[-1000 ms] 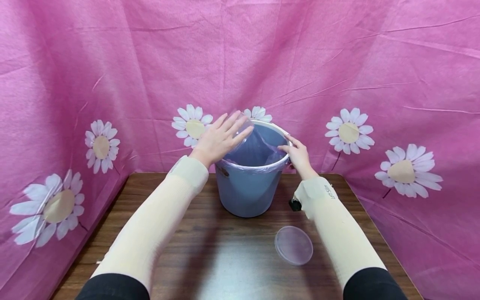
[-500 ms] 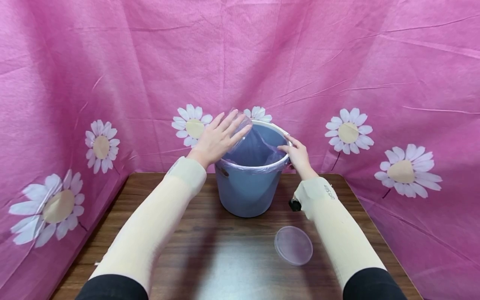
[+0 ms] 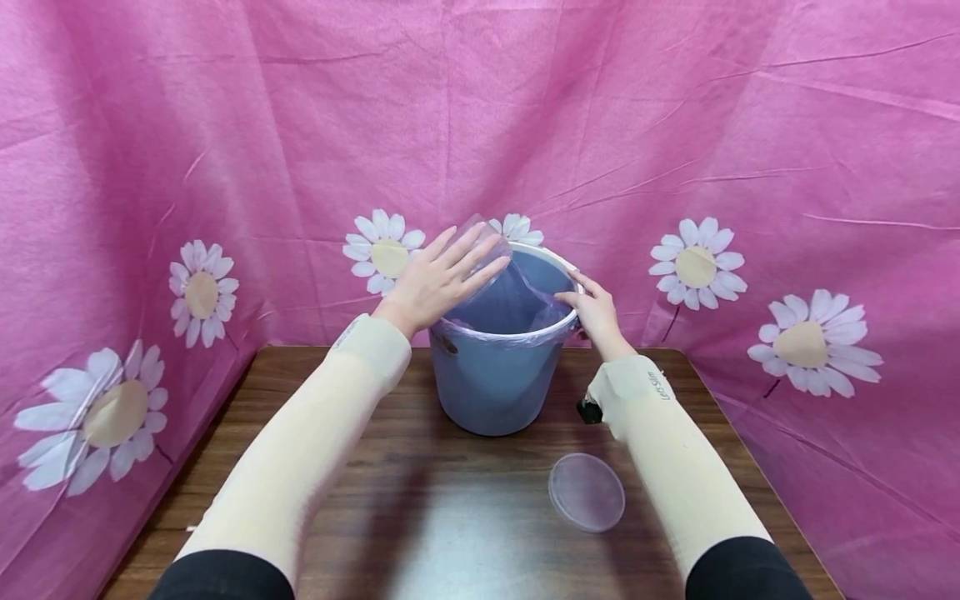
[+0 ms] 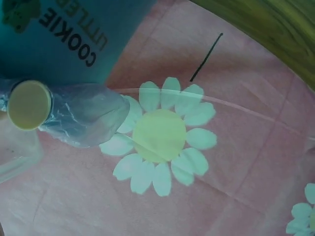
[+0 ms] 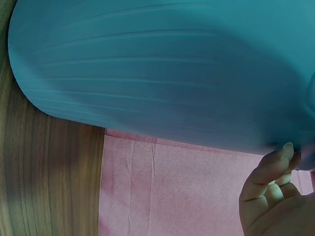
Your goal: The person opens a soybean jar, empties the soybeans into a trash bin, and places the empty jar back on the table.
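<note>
A blue bin [image 3: 491, 383], lined with a thin purple plastic bag [image 3: 546, 293], stands at the table's far side. Over the left part of its mouth my left hand [image 3: 442, 279] holds a clear plastic tub [image 3: 497, 237], tilted, its fingers long and spread across it. Part of the tub [image 4: 15, 155] shows at the left edge of the left wrist view; the thumb is hidden. On the bin's right side my right hand [image 3: 596, 312] grips the white rim [image 3: 501, 337] and the bag's edge. Its curled fingers [image 5: 271, 169] show against the outer wall in the right wrist view.
A round clear lid [image 3: 587, 492] lies on the brown wooden table [image 3: 465, 542], in front of the bin and to its right. Behind and to both sides hangs a pink cloth [image 3: 480, 108] with white daisies, close to the bin's back.
My left hand dips slightly left, then comes back a little to the right, shifting the tub with it. The right hand, bin and lid hold their places.
</note>
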`<state>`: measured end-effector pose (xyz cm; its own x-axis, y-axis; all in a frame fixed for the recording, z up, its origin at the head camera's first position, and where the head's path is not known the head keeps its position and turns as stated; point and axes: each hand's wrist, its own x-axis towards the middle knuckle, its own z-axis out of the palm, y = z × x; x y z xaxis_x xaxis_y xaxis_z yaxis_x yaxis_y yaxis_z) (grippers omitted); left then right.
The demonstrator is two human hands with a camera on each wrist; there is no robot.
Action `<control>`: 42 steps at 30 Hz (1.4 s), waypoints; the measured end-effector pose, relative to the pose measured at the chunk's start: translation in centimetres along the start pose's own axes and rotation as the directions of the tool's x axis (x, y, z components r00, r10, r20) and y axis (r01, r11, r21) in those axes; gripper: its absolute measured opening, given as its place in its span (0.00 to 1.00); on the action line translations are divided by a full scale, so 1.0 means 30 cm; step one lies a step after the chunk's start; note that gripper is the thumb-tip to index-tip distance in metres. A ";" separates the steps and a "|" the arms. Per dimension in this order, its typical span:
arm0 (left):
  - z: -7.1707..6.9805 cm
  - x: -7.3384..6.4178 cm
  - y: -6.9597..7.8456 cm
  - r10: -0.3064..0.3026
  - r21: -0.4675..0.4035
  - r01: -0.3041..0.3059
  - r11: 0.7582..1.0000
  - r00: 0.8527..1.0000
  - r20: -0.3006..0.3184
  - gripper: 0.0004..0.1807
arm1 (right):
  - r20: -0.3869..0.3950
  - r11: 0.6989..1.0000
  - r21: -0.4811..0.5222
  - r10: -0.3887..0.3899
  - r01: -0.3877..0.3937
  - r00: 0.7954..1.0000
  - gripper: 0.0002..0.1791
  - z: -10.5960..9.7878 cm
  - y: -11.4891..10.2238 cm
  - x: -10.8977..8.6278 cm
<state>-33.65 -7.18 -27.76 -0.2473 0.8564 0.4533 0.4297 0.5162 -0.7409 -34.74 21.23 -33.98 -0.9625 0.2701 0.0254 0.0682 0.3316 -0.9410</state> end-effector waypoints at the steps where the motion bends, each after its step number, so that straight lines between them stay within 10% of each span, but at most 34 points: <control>1: 0.001 0.000 -0.001 0.020 0.004 -0.020 1.000 1.000 -0.016 0.32 | -0.001 1.000 -0.002 0.000 0.000 1.000 0.34 0.000 0.000 0.000; 7: -0.001 0.005 0.004 0.097 -0.004 -0.097 0.995 0.995 0.008 0.32 | -0.011 1.000 -0.011 -0.003 0.003 1.000 0.34 -0.001 0.002 0.000; 28: 0.013 -0.009 -0.006 -0.217 -0.216 0.196 0.957 0.973 -0.079 0.28 | -0.005 1.000 0.002 0.014 -0.014 1.000 0.34 0.006 0.002 0.002; 36: 0.007 0.006 -0.008 0.031 -0.078 -0.038 0.996 0.995 -0.091 0.29 | -0.010 1.000 0.014 0.011 -0.011 1.000 0.34 0.006 0.001 -0.003; 42: 0.008 -0.001 -0.003 -0.015 -0.039 0.011 0.999 0.996 -0.092 0.29 | 0.002 1.000 0.015 0.014 -0.015 1.000 0.34 -0.001 -0.003 -0.004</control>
<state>-33.90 -7.24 -27.83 -0.1724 0.8440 0.5078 0.4608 0.5248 -0.7157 -34.60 21.19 -33.89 -0.9619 0.2733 0.0112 0.0783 0.3143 -0.9461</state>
